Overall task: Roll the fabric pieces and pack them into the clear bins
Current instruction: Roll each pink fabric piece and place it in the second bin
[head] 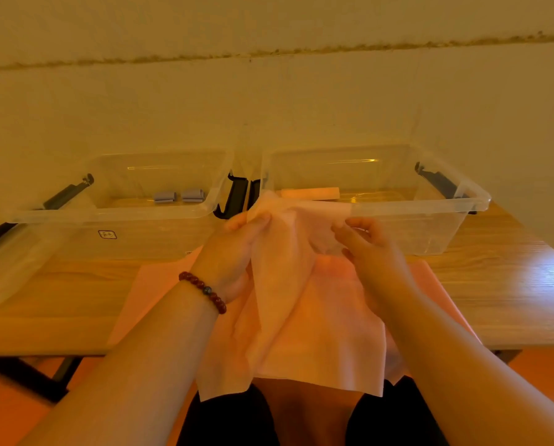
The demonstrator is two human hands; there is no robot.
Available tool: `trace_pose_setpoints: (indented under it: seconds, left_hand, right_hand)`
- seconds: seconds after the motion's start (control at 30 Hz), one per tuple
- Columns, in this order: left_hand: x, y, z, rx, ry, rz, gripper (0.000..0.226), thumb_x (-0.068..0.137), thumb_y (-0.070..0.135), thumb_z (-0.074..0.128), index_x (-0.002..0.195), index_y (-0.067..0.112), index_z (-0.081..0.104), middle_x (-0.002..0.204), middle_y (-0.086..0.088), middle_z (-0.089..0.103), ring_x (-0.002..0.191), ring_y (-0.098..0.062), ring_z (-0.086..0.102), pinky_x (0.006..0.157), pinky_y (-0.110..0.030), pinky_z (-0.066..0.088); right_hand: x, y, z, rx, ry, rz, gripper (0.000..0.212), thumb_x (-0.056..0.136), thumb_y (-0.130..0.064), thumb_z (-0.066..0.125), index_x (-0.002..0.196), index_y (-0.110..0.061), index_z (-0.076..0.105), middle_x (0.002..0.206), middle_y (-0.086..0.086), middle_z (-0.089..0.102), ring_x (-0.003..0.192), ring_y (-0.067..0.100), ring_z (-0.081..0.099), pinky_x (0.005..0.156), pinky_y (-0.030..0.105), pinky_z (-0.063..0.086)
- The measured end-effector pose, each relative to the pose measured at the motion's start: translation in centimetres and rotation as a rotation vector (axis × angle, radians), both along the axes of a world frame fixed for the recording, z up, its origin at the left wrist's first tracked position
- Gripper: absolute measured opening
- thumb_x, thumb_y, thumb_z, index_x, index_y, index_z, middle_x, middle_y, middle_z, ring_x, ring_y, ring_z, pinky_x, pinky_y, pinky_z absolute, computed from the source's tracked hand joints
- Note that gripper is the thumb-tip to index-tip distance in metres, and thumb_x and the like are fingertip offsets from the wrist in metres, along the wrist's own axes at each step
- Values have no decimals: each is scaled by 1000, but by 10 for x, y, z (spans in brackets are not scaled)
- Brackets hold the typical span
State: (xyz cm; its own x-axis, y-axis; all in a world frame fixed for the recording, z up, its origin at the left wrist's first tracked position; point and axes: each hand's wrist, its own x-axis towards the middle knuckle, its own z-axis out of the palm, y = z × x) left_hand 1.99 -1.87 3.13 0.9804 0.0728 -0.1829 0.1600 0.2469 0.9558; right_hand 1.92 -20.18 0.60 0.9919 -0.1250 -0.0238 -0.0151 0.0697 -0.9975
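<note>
You've got the pink sheet (301, 317) pinched at its top edge w/ left hand (237, 249) + right hand (369, 249), hanging over the counter (76, 300). Imo lay it flat, square the corners, then roll tight so it fits beside the roll (311, 192) in the right bin (446, 226).

The wood-grain table (510, 284) carries four items. A flat pink fabric sheet (147, 300) lies at the near edge, taken here as reference. Behind it and to the left stands the left clear bin (108, 217). Behind it and to the right stands the right clear bin (430, 207). The bins sit just beside each other. Far left of the sheet lies a clear lid (8, 268).
</note>
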Motion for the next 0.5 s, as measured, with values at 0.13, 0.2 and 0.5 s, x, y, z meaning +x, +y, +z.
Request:
trace_pose_setpoints:
  seconds: [0.13,0.2,0.5]
  left_hand:
    - [4,-2,14,-108,-33,-59,28,96,23,52,121,14,61,114,-11,69,108,-25,64,89,-43,54]
    - [4,1,20,-122,-47,-99,27,96,21,53,120,14,62,112,-10,70,106,-24,66,84,-40,56]
    - [3,7,28,81,-234,-144,23,92,9,57,98,30,66,90,6,75,83,-12,71,69,-32,60]
  right_hand:
    - [-1,11,5,51,66,187,13,91,-28,63,101,-21,69,95,-1,73,96,18,65,89,33,53]
    - [-3,11,10,87,45,181,13,92,-20,63,82,-19,70,83,0,72,88,20,66,92,39,52]
    - [-2,9,15,433,-52,70,18,98,-14,51,84,-15,62,70,-1,67,74,15,65,77,35,53]
